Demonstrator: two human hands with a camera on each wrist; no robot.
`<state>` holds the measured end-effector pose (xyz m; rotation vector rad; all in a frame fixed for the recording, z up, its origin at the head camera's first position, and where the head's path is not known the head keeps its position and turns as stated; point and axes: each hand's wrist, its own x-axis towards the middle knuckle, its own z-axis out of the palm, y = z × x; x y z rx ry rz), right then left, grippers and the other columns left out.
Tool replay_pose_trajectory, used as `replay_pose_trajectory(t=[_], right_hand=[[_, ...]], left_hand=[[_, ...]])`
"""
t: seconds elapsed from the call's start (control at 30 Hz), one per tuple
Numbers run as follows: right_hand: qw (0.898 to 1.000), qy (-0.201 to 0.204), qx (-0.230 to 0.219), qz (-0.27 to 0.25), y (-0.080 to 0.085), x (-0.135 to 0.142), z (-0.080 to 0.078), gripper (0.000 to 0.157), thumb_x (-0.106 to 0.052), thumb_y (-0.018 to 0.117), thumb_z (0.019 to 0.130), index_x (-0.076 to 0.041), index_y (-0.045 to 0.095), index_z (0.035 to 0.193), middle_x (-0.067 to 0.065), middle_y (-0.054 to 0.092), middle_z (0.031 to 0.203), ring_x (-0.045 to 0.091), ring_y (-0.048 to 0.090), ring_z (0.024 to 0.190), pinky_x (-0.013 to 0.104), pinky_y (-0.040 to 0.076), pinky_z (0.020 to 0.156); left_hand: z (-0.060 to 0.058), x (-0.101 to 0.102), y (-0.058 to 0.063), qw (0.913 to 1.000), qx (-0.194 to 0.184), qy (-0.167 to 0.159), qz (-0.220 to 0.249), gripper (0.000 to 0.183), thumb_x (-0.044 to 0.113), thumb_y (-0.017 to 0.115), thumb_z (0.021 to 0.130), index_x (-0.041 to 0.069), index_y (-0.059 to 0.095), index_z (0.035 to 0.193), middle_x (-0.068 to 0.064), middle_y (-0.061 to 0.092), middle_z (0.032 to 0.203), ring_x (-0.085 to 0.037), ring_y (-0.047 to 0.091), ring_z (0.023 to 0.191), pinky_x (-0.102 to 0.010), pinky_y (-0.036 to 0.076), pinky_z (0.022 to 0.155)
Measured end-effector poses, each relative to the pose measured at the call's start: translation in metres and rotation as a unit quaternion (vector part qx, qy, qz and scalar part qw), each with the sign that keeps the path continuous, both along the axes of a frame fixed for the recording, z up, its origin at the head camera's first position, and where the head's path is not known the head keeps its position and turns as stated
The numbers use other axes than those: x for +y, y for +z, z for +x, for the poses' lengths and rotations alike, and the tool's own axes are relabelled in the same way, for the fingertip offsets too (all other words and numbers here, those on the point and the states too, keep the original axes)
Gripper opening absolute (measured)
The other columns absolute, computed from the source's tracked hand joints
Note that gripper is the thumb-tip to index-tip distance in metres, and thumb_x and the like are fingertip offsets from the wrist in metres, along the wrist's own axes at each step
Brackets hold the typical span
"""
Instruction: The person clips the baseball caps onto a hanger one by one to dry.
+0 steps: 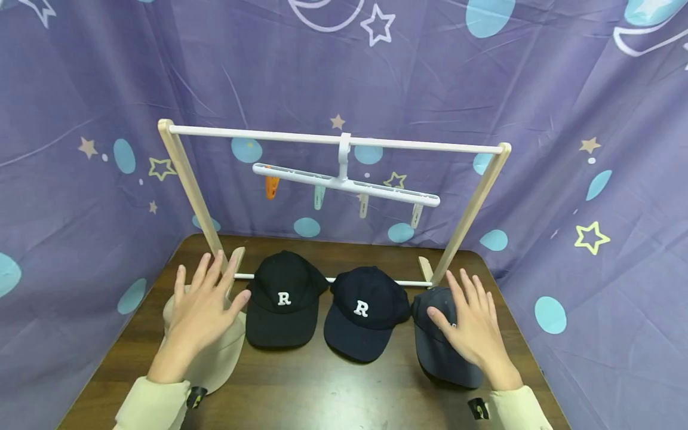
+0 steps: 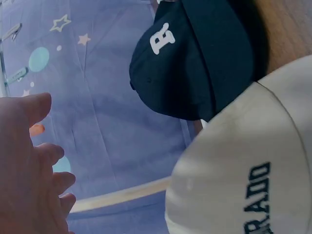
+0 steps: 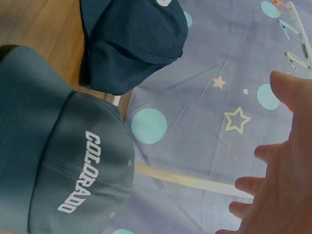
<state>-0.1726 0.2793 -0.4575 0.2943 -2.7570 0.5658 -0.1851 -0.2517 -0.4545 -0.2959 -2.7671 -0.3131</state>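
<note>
My left hand is held over a beige cap, its fingers spread and holding nothing. Dark lettering shows on that cap in the left wrist view. On the other side, my right hand hovers with spread fingers above a dark grey cap, which reads COLORADO in the right wrist view. Between the hands lie a black cap and a navy cap, each with a white R on its front. All these caps sit on the table with brims toward me.
A wooden-sided rack with a white top bar stands at the back of the brown table. From the bar hangs a tilted white hanger with an orange clip and several pale clips. A purple patterned curtain surrounds the table.
</note>
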Motion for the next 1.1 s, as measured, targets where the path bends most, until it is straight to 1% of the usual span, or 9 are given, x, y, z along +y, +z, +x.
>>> replay_pose_trajectory(t=[0.17,0.37,0.43,0.53,0.63,0.8,0.9,1.0,1.1], right_hand=[[1.0,0.006,-0.014,-0.008,0.003,-0.001,-0.008,0.087,-0.058,0.062,0.102,-0.022,0.022,0.171,0.021,0.02,0.174,0.045,0.008,0.162,0.072,0.007,0.124],[0.999,0.013,-0.025,-0.019,0.005,-0.003,-0.014,0.088,-0.058,0.062,0.102,-0.022,0.022,0.171,0.02,0.019,0.175,0.045,0.008,0.162,0.069,0.007,0.125],[0.999,0.016,-0.034,-0.029,0.006,-0.003,-0.015,0.087,-0.057,0.062,0.102,-0.023,0.021,0.171,0.021,0.019,0.175,0.046,0.009,0.162,0.07,0.008,0.124],[0.997,0.023,-0.052,-0.055,0.006,-0.005,-0.017,0.084,-0.055,0.061,0.104,-0.022,0.021,0.171,0.021,0.019,0.174,0.048,0.011,0.161,0.074,0.013,0.121],[0.994,0.029,-0.072,-0.075,0.008,-0.006,-0.018,0.083,-0.054,0.06,0.105,-0.023,0.021,0.171,0.022,0.019,0.174,0.05,0.012,0.16,0.078,0.016,0.118],[0.993,0.034,-0.078,-0.077,0.011,-0.007,-0.021,0.083,-0.054,0.06,0.105,-0.026,0.019,0.171,0.021,0.019,0.174,0.05,0.013,0.16,0.08,0.018,0.116],[0.994,0.038,-0.075,-0.076,0.012,-0.007,-0.022,0.083,-0.053,0.06,0.105,-0.026,0.019,0.171,0.022,0.02,0.174,0.05,0.014,0.159,0.08,0.019,0.115],[0.994,0.041,-0.072,-0.076,0.013,-0.006,-0.024,0.082,-0.052,0.061,0.105,-0.026,0.02,0.171,0.023,0.02,0.173,0.051,0.018,0.158,0.079,0.023,0.114],[0.993,0.043,-0.075,-0.079,0.012,-0.006,-0.025,0.082,-0.053,0.06,0.105,-0.026,0.019,0.171,0.024,0.02,0.173,0.052,0.02,0.157,0.08,0.026,0.112]], left_hand=[[-0.007,0.01,0.005,0.9999,0.004,-0.01,-0.004,0.08,0.058,0.048,0.109,0.021,0.015,0.172,-0.015,0.012,0.177,-0.039,0.008,0.164,-0.062,-0.016,0.125],[-0.014,0.022,0.012,0.9997,-0.002,-0.023,-0.008,0.08,0.059,0.047,0.108,0.018,0.02,0.171,-0.015,0.015,0.177,-0.034,0.003,0.165,-0.061,-0.015,0.126],[-0.016,0.025,0.013,0.9997,-0.004,-0.024,-0.006,0.079,0.059,0.047,0.108,0.017,0.022,0.171,-0.016,0.017,0.176,-0.035,0.004,0.165,-0.061,-0.014,0.126],[-0.018,0.029,0.014,0.9995,-0.01,-0.031,-0.002,0.078,0.059,0.047,0.109,0.016,0.024,0.17,-0.017,0.018,0.176,-0.036,0.006,0.164,-0.062,-0.013,0.126],[-0.021,0.034,0.014,0.9991,-0.014,-0.041,-0.002,0.078,0.058,0.048,0.109,0.015,0.024,0.17,-0.018,0.017,0.176,-0.037,0.008,0.164,-0.065,-0.009,0.126],[-0.026,0.042,0.012,0.9986,-0.007,-0.052,-0.009,0.079,0.056,0.052,0.107,0.015,0.025,0.17,-0.018,0.022,0.175,-0.038,0.012,0.163,-0.068,0.0,0.125],[-0.029,0.048,0.009,0.9978,-0.001,-0.066,-0.006,0.078,0.055,0.053,0.107,0.014,0.029,0.169,-0.018,0.026,0.173,-0.038,0.015,0.162,-0.066,-0.001,0.126],[-0.031,0.053,0.009,0.997,0.002,-0.078,-0.005,0.077,0.053,0.055,0.106,0.013,0.031,0.168,-0.018,0.029,0.173,-0.039,0.017,0.162,-0.063,-0.003,0.128],[-0.033,0.057,0.009,0.9966,0.003,-0.081,-0.013,0.077,0.053,0.055,0.107,0.012,0.031,0.168,-0.018,0.029,0.172,-0.04,0.02,0.161,-0.06,-0.003,0.129]])
